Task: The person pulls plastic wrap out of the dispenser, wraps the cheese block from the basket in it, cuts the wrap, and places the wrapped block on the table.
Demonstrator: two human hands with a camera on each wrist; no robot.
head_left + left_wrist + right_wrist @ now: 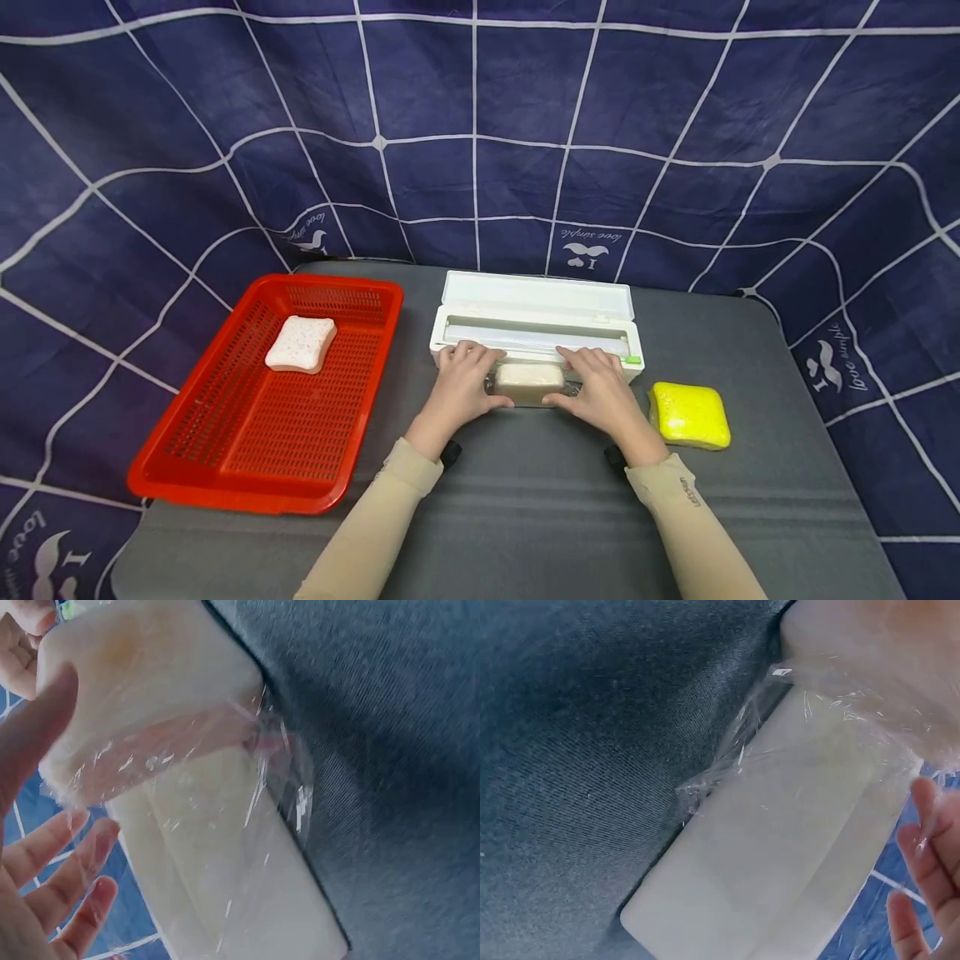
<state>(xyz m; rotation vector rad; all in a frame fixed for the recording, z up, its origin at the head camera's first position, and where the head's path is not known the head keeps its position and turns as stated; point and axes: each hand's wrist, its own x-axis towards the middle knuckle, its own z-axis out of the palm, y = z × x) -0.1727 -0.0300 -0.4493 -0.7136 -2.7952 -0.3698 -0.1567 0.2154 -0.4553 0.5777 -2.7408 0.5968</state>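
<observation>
A thick cream-white, bread-slice-shaped block (529, 385) sits against the front of a white cling film dispenser (536, 333), whose lid stands up. Clear cling film (285, 780) spans block and dispenser, bunching at the block's sides. On the block's left side is my left hand (467, 385); its thumb (52, 712) touches the block, while its other fingers are spread by the dispenser with film over the tips. My right hand (596, 387) mirrors it on the right, fingers loosely bent and film clinging to a fingertip. Its thumb is unclear in the right wrist view.
To the left stands a red plastic basket (367, 417) with a white speckled slice-shaped block (302, 343) inside. A shiny yellow block (688, 415) lies right of my right hand. Dark blue checked cloth (525, 100) hangs around the grey table (525, 517).
</observation>
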